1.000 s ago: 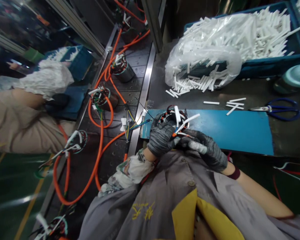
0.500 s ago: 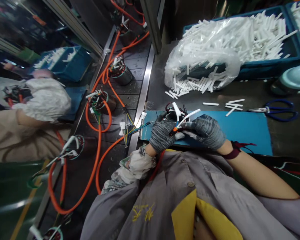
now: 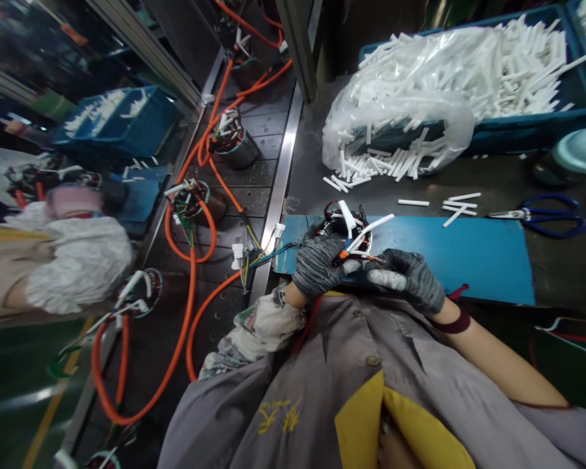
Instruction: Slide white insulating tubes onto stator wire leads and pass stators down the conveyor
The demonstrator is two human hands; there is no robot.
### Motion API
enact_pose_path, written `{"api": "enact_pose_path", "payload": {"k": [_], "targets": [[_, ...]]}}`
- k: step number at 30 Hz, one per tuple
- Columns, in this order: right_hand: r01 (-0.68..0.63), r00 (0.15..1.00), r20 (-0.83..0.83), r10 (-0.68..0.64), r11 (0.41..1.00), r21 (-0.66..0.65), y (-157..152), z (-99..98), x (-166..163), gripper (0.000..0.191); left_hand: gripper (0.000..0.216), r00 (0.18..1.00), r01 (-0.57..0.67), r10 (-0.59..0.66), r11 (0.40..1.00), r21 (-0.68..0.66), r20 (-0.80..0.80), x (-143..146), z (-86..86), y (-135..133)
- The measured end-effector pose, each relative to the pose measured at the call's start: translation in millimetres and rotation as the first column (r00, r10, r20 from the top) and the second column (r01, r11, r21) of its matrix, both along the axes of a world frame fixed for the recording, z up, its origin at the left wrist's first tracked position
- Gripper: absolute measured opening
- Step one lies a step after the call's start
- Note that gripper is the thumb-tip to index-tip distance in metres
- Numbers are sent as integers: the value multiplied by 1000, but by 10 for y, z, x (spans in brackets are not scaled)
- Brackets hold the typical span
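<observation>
A motor stator (image 3: 329, 225) with white sleeves (image 3: 375, 225) sticking up from its windings stands on a blue mat (image 3: 454, 254) in front of me. My left hand (image 3: 320, 264), in a grey knit glove, is closed at its near side around the end of an orange cable (image 3: 342, 256) and its wires. My right hand (image 3: 410, 279), also gloved, is just right of the stator, its thumb and fingers pinched on the tip of a thin wire (image 3: 375, 258). The palm sides of both hands are hidden.
Blue bins (image 3: 583, 98) and a plastic bag (image 3: 400, 98) hold many white sleeves. Scissors (image 3: 537, 215) and a lidded jar (image 3: 579, 153) lie at right. Left, a conveyor (image 3: 268, 140) carries several stators with orange cables; a co-worker's sleeve (image 3: 83, 260) shows beyond.
My right hand has drawn back right and slightly down from the stator, and the thin wire now shows at its fingertips. My left hand stays in place. The co-worker's arm has shifted.
</observation>
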State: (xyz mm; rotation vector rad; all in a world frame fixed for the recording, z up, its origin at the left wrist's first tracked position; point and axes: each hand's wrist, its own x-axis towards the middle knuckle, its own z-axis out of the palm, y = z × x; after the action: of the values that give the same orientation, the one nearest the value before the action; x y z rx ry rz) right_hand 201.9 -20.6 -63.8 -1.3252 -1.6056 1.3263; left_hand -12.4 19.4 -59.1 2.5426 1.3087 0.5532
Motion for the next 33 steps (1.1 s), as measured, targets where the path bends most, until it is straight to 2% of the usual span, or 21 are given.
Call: {"api": "enact_pose_path", "payload": {"k": [2, 4, 6, 8, 11, 13, 16, 19, 22, 24, 26, 29, 33], "targets": [[13, 998, 57, -16, 998, 66, -92, 8, -29, 38, 25, 1000, -2, 2, 1000, 5, 11, 3, 1, -4], [-1, 982, 185, -44, 971, 239, -162, 14, -1, 36, 26, 999, 0, -1, 1000, 28, 32, 16, 0, -10], [-39, 926, 352, -140, 890, 455, -161, 17, 118, 34, 26, 999, 4, -8, 998, 69, 49, 42, -13, -27], [-58, 830, 477, -289, 806, 589, -33, -2, 327, 34, 28, 998, -15, 8, 993, 117, 62, 78, -37, -61], [10, 705, 570, -423, 809, 588, 399, -112, 686, 38, 35, 994, -91, 79, 978, 185, 72, 131, -73, -141], [-96, 607, 696, -384, 833, 544, 743, -234, 851, 42, 40, 987, -153, 138, 957, 248, 78, 160, -80, -201], [-162, 553, 762, -336, 854, 494, 1104, -396, 898, 39, 46, 978, -211, 196, 907, 364, 77, 202, -64, -268], [-127, 618, 714, -329, 855, 504, 1117, -397, 795, 37, 44, 973, -225, 223, 886, 406, 53, 246, -41, -291], [21, 811, 506, -293, 880, 475, 821, -211, 714, 38, 39, 974, -220, 224, 895, 388, 34, 271, -28, -287], [70, 924, 317, -215, 908, 413, 571, -51, 690, 35, 36, 977, -208, 207, 902, 378, 43, 267, -26, -286], [39, 958, 254, -133, 938, 343, 371, 66, 663, 30, 36, 980, -201, 191, 911, 361, 63, 254, -25, -285], [-15, 969, 240, -56, 958, 285, 244, 103, 598, 26, 34, 981, -194, 177, 912, 360, 80, 236, -28, -284], [-74, 981, 193, 6, 934, 348, 301, 32, 563, 24, 40, 981, -195, 179, 910, 366, 79, 222, -44, -314]]}}
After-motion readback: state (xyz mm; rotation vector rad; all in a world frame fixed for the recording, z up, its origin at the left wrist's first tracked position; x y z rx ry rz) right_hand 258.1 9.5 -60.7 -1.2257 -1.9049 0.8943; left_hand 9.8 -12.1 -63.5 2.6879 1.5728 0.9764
